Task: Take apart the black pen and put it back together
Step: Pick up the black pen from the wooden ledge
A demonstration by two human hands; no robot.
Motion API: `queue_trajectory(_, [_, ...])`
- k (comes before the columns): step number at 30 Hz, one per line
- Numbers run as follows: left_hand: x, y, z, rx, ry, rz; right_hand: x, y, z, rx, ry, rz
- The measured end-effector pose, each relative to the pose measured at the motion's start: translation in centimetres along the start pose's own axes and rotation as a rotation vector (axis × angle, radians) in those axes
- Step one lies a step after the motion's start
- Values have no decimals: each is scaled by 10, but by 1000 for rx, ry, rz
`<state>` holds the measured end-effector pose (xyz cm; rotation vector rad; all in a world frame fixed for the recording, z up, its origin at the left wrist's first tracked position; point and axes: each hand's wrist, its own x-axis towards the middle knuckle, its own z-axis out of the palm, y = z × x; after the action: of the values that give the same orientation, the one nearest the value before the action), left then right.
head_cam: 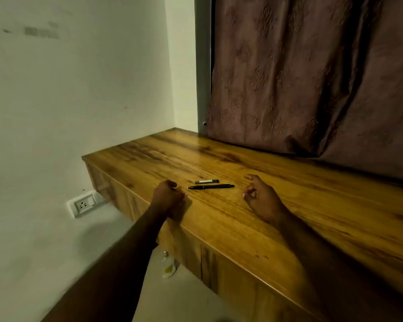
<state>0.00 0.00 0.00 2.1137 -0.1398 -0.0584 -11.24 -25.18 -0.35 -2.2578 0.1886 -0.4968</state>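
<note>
Black pen (211,186) — honey-brown streaked desk (242,224) — mauve damask-patterned curtain (312,77).

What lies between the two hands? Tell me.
Head view: the black pen and, just beyond it, a shorter dark stick, between left hand and right hand.

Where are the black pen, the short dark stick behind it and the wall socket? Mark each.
black pen (211,186), head view, middle of its barrel.
short dark stick (206,181), head view, its pale middle band.
wall socket (85,204), head view, centre of its plate.
</note>
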Motion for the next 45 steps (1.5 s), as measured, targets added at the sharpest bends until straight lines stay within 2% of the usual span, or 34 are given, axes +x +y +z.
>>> queue_trajectory(6, [11,8,3,239,36,139,27,-3,14,-330,-22,-1])
queue_trajectory(12, [26,8,3,345,-80,200,49,-1,21,-394,-37,-12])
queue_trajectory(16, [25,8,9,283,19,233,52,1,22,-340,-34,-34])
queue_trajectory(20, [23,0,11,241,9,304,53,6,19,-177,-24,-22])
queue_trajectory(24, [24,-7,10,-9,-80,253,51,6,12,115,15,13])
queue_trajectory(31, [18,-5,6,-303,-304,228,40,5,10,160,30,28])
queue_trajectory(37, [8,1,2,-309,-313,161,25,-3,7,177,17,74])
queue_trajectory(39, [1,0,4,-261,-294,182,18,-3,6,176,16,77])
queue_trajectory(42, [-14,-4,9,-98,-168,257,10,-1,2,163,15,66])
queue_trajectory(45, [-25,-6,11,-27,-146,305,4,0,-3,150,-13,31])
